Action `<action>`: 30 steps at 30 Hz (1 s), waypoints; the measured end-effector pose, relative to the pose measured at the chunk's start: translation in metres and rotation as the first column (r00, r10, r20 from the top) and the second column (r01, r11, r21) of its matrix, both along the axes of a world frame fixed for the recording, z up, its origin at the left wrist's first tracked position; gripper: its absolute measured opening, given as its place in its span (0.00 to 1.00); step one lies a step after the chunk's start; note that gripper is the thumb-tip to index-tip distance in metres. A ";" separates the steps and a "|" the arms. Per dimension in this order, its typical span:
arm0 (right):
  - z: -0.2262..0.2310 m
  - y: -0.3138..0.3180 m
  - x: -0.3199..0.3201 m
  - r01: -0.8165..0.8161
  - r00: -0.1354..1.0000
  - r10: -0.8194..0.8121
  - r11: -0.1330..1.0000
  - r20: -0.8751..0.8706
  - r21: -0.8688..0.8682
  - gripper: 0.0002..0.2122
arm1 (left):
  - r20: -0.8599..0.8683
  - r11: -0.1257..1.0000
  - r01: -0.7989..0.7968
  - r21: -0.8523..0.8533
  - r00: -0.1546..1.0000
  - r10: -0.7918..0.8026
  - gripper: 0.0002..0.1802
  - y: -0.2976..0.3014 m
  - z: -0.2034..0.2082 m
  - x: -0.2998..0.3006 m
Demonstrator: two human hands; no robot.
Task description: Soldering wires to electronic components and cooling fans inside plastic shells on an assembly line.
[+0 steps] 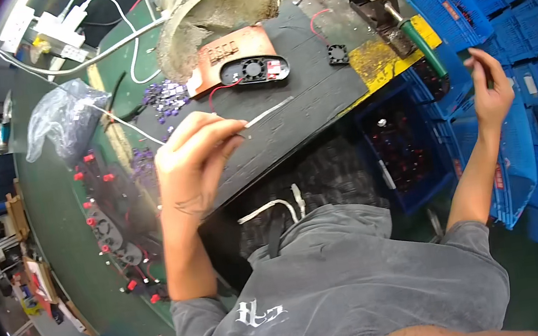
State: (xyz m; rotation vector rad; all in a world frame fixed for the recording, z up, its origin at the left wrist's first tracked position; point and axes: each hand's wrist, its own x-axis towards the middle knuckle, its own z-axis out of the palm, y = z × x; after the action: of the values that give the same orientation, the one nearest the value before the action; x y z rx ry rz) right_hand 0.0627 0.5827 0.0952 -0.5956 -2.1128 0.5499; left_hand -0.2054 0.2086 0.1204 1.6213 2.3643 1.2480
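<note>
My left hand (195, 154) is raised over the dark work mat (321, 95), thumb and fingers pinched on a thin silvery strip (271, 110) that points right; its exact kind does not show. Just beyond the strip, a black oval housing (226, 73) with a small fan (254, 70) and a red wire leans against a copper-coloured block (251, 41). My right hand (493, 90) hangs in the air at the right, fingers loosely bent and apart, holding nothing. Nearest to it is the green-handled soldering iron (424, 50), resting in a metal stand (374, 9).
A loose small fan (338, 54) lies on the mat's right. Purple parts (166, 100), a plastic bag (62, 118) and housings with red pieces (114, 241) spread across the left. A crusty round metal hood (220, 13) stands behind. Blue crates (456, 7) line the right.
</note>
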 end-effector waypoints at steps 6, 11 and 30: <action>-0.046 0.061 -0.031 -0.307 0.861 0.114 0.894 0.496 0.326 0.32 | 0.015 0.988 -0.127 0.088 0.992 0.126 0.11 0.023 -0.025 -0.017; -0.074 0.045 -0.055 -0.373 0.927 0.336 0.875 0.167 0.308 0.25 | 0.046 0.966 -0.206 0.154 0.979 0.201 0.10 0.037 -0.037 -0.019; -0.092 -0.032 0.016 -0.500 0.690 -0.143 0.615 -0.709 -0.610 0.26 | -0.230 0.970 -0.125 0.211 0.958 0.174 0.11 0.044 -0.070 -0.045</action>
State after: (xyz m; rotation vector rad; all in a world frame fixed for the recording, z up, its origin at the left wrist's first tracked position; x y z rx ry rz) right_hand 0.0786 0.5505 0.0034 -0.4735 -1.0951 1.6037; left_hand -0.2501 0.2531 0.0505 1.7765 2.6314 1.4207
